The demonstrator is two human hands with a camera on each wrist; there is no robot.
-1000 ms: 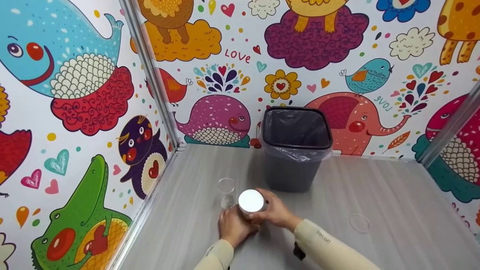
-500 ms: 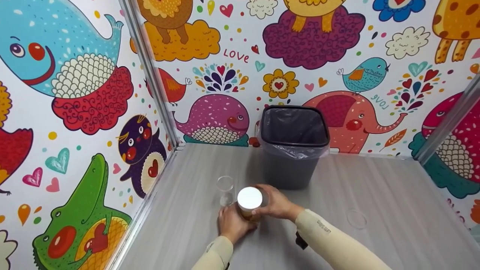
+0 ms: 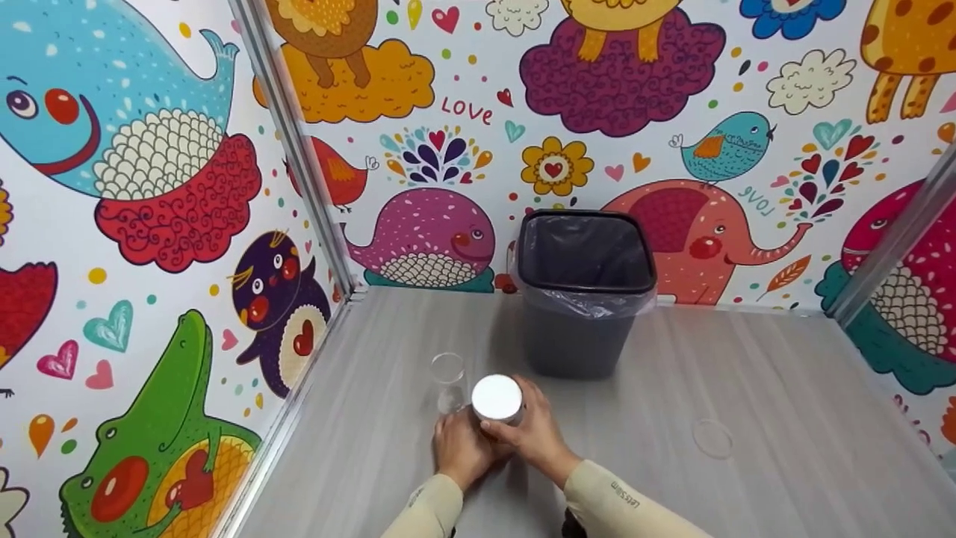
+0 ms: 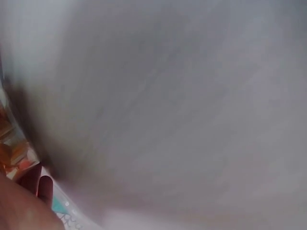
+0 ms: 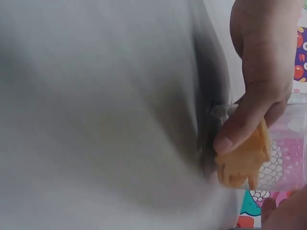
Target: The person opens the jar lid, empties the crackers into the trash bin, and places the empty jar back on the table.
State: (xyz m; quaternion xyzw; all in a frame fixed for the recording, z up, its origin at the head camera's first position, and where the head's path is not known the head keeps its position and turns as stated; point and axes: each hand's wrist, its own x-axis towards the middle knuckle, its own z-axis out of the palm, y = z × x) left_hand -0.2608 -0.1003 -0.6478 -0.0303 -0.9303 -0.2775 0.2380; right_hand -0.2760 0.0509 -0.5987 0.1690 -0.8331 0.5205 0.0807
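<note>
A clear jar (image 5: 283, 165) with a white lid (image 3: 497, 397) stands upright between both hands, low over the table. Golden-orange chunky pieces (image 5: 240, 165) lie at its bottom. Low around the jar, my left hand (image 3: 461, 447) grips it, the thumb pressed along the clear wall in the right wrist view. My right hand (image 3: 541, 433) holds the top from the right, thumb at the near side of the lid and fingers round the far side. Just to the far left of the jar stands a second clear container (image 3: 448, 368), see-through and without a lid.
A dark grey bin (image 3: 575, 336) with a plastic liner stands behind the hands, near the back wall. A thin clear disc (image 3: 713, 438) lies on the grey table (image 3: 784, 381) to the right. Patterned walls with metal corner posts close off the back and left.
My right hand has turned about the jar's top, with its wrist and forearm swinging left and nearer to me. My left hand keeps its grip, and the jar has hardly moved.
</note>
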